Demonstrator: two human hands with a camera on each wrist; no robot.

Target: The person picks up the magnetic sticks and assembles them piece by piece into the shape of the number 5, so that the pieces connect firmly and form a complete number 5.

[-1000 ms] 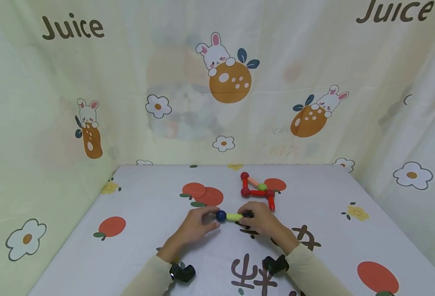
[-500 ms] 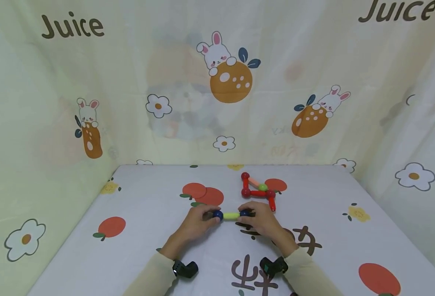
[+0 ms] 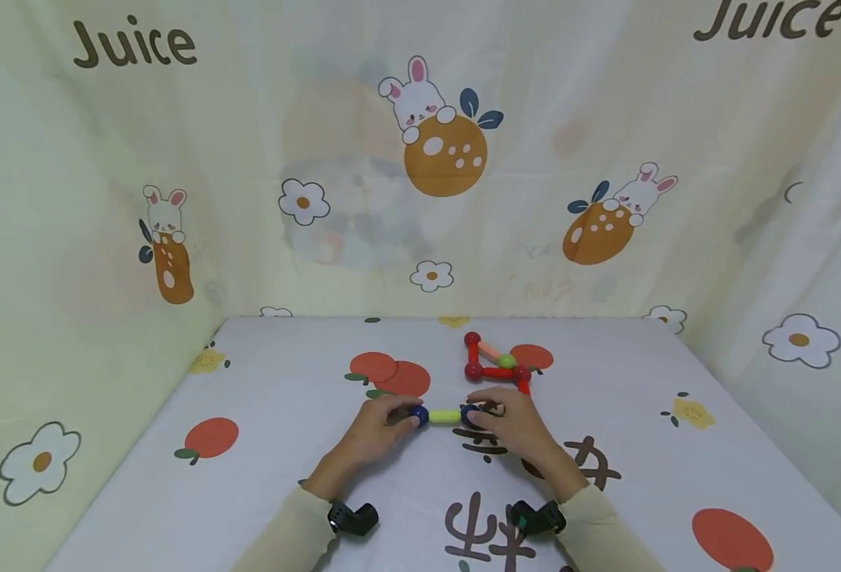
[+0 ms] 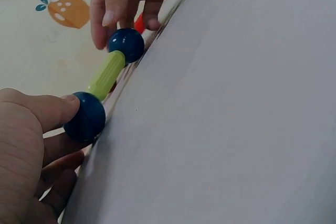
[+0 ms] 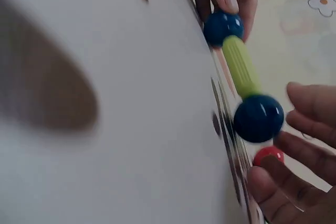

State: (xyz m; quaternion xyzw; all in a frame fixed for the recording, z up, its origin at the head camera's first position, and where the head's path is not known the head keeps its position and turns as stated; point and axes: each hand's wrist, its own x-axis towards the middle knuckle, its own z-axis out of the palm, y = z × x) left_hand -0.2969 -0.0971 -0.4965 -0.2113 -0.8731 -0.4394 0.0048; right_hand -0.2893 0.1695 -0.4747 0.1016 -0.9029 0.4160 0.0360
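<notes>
A yellow-green ribbed rod (image 3: 445,416) joins two dark blue balls just above or on the tabletop; these look like building-toy pieces. My left hand (image 3: 372,433) pinches the left blue ball (image 4: 86,119) between thumb and fingers. Around the right blue ball (image 5: 258,118) is my right hand (image 3: 509,425), its fingers spread loosely. A gap shows between these fingers and the ball in the right wrist view. Behind the right hand lies a joined shape of red rods (image 3: 496,372), red balls (image 3: 472,371), a pink rod and a green ball (image 3: 507,361).
A white tablecloth (image 3: 284,373) printed with fruit and dark brown characters covers the table. Pale curtains (image 3: 349,103) with rabbit prints hang behind it and at both sides. Each wrist wears a black camera, as on the left (image 3: 352,519).
The rod with its blue balls has shifted slightly left. My left fingers have closed on the left ball, while my right fingers have loosened and spread around the right one.
</notes>
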